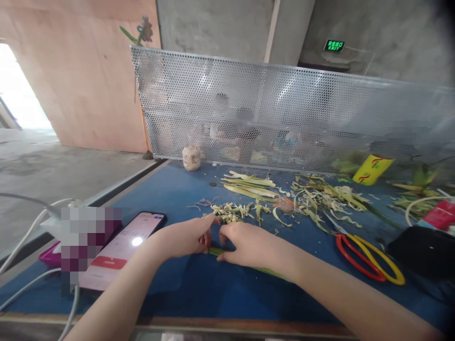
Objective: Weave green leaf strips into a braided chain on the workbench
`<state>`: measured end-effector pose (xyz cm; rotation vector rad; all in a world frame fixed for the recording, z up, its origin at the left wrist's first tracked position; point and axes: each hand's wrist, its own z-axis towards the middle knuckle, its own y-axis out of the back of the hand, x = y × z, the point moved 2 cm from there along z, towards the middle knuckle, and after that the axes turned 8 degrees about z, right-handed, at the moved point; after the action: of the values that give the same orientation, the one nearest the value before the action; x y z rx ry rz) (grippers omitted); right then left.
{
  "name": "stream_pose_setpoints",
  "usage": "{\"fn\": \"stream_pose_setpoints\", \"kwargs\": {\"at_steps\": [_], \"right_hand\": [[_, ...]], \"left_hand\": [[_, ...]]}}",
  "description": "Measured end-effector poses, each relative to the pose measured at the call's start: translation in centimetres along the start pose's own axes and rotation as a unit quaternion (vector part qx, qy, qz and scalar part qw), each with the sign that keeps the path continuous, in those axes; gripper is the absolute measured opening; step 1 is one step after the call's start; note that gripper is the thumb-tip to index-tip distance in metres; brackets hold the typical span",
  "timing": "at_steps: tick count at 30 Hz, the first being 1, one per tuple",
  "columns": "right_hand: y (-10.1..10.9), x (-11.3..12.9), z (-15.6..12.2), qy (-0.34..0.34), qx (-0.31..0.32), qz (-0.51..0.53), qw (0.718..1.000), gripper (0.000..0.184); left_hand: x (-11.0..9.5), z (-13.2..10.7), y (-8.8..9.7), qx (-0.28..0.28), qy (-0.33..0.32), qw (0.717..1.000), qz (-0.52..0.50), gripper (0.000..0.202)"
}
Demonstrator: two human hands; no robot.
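A narrow green leaf strip point(214, 251) stretches low over the blue table between my two hands. My left hand point(192, 235) has its fingers curled in and pinches the strip's left end. The strip runs into my right hand point(247, 242), whose thumb and bent fingers close round it; some of those fingers are hidden. More of its green length shows below my right wrist. Just behind the hands lies a pile of short pale-green cut pieces point(231, 212). Several long flat leaf strips point(249, 184) are laid together farther back.
Scissors with red and yellow handles point(368, 260) lie at right, near a black object point(414, 251). Leaf scraps point(327, 196) spread behind them. A lit phone point(122, 251) and white cables point(31, 284) are at left. A whitish roll point(192, 158), yellow tube point(372, 169) and perforated metal screen point(249, 104) stand behind.
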<state>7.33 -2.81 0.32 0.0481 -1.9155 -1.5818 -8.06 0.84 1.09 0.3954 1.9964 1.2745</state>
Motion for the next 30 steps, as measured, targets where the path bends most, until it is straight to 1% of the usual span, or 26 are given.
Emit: {"fn": "stream_pose_setpoints", "kwargs": {"at_steps": [4, 7, 11, 15, 17, 20, 23, 25, 28, 30], "right_hand": [[-0.5, 0.1, 0.2, 0.017, 0.032, 0.001, 0.999, 0.022], [-0.7, 0.1, 0.2, 0.030, 0.054, -0.026, 0.998, 0.017], [-0.8, 0.1, 0.1, 0.041, 0.061, -0.044, 0.996, 0.015], [-0.6, -0.2, 0.0, 0.050, 0.047, -0.032, 0.997, 0.015], [-0.4, -0.3, -0.2, 0.054, 0.040, -0.020, 0.998, 0.015], [0.0, -0.6, -0.5, 0.040, 0.035, 0.008, 0.999, 0.014], [0.4, -0.8, -0.8, 0.032, 0.017, 0.011, 0.999, 0.015], [0.5, -0.9, -1.0, 0.036, 0.003, 0.012, 0.999, 0.015], [0.9, -1.0, -1.3, 0.036, -0.009, 0.031, 0.999, 0.018], [1.4, -1.1, -1.5, 0.029, -0.013, 0.065, 0.997, 0.019]], "left_hand": [[-0.3, -0.6, 0.2, -0.001, 0.002, 1.000, -0.009, 0.058], [-0.6, -0.9, 0.4, -0.008, 0.001, 1.000, -0.011, 0.057], [-0.7, -1.0, 0.5, -0.031, 0.000, 0.999, -0.012, 0.055], [-0.4, -1.0, 0.6, -0.046, -0.016, 0.998, -0.050, 0.065], [-0.3, -1.0, 0.8, -0.055, -0.017, 0.997, -0.060, 0.066], [-0.5, -1.0, 1.2, -0.070, -0.016, 0.996, -0.058, 0.057], [-0.8, -0.9, 1.4, -0.087, -0.036, 0.993, -0.073, 0.043], [-0.9, -0.7, 1.4, -0.101, -0.049, 0.991, -0.077, 0.037], [-0.8, -0.4, 1.5, -0.132, -0.061, 0.986, -0.079, 0.037], [-0.8, -0.3, 1.5, -0.149, -0.062, 0.983, -0.091, 0.039]]}}
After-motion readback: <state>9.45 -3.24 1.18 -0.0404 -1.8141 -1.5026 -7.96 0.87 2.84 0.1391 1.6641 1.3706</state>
